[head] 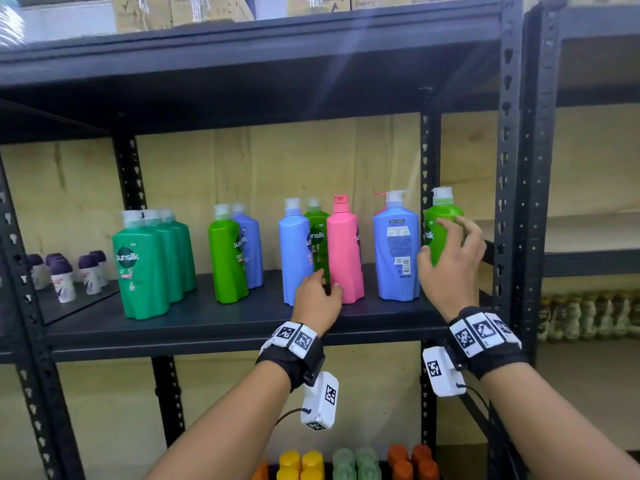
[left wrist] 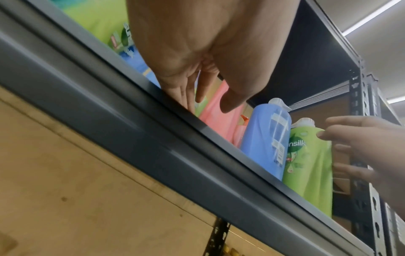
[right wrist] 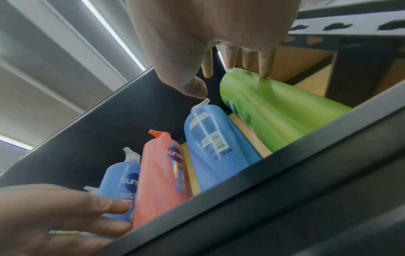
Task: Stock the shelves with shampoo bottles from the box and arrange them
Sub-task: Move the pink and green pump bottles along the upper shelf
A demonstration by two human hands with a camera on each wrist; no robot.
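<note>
Our left hand (head: 317, 297) sits loose and open at the front of the shelf (head: 207, 323), thumb against the base of the pink bottle (head: 344, 251). Our right hand (head: 450, 265) curls round the light green bottle (head: 446, 213), which stands upright at the shelf's right end, just beside a blue bottle (head: 394, 244).

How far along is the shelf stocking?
Done: bottles stand on the shelf, three dark green bottles grouped at left. In hand: the right hand holds the light green bottle at the far right; the left hand touches the pink bottle. Left: colours are mixed, the blue pump bottle shows its back label. The box is out of view.
</note>
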